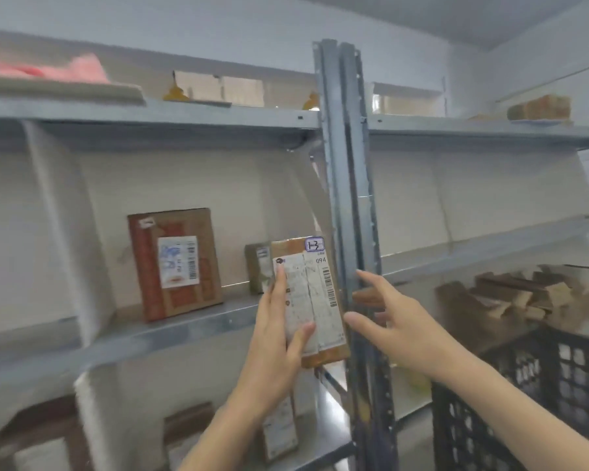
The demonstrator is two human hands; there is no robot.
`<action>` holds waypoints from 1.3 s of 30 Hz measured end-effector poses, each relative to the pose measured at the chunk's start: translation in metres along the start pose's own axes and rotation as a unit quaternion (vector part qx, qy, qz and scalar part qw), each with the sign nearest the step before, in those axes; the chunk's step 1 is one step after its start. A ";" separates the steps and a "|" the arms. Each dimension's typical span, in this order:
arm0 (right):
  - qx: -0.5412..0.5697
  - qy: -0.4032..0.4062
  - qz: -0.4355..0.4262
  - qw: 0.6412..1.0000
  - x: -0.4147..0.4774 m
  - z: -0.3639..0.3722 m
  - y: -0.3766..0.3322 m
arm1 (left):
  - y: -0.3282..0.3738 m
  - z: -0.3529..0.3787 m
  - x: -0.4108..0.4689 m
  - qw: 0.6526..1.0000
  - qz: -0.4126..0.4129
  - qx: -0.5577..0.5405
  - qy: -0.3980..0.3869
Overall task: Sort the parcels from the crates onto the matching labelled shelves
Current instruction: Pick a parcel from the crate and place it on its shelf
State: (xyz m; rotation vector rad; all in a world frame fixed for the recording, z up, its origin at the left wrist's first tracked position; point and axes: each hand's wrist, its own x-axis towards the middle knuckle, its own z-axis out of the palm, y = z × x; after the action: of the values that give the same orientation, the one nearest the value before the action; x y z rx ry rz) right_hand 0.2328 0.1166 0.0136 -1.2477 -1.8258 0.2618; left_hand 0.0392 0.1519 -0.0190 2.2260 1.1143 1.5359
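Note:
My left hand (279,331) holds a flat brown parcel (323,297) upright in front of the middle shelf (184,329), fingers spread over its white shipping label. A small sticker reading 1-3 sits at the parcel's top right corner. My right hand (391,317) is open with fingers apart, just right of the parcel, beside the grey metal upright (349,185); it holds nothing. A black plastic crate (524,402) with several brown parcels (510,294) stands at the lower right.
A brown box with a white label (176,263) and a small box (257,271) stand on the middle shelf. Boxes and pink packaging (48,69) lie on the top shelf. More parcels (279,430) sit on the lower shelf. The shelf bay to the right holds nothing visible.

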 end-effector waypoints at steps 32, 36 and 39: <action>0.148 -0.245 -0.228 0.931 0.060 0.291 -0.243 | -0.096 -0.354 -0.141 0.943 -0.160 0.215 0.199; 0.130 -0.204 -0.210 0.947 0.075 0.311 -0.260 | -0.123 -0.383 -0.113 0.957 -0.140 0.187 0.173; 0.111 -0.163 -0.195 0.961 0.092 0.327 -0.271 | -0.148 -0.403 -0.087 0.964 -0.117 0.184 0.152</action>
State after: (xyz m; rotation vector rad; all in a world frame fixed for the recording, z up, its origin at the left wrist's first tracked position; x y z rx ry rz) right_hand -0.1989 0.1596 0.0339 -0.6982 -2.2072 0.4574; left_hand -0.3946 0.1005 0.0106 2.0062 1.8154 1.7172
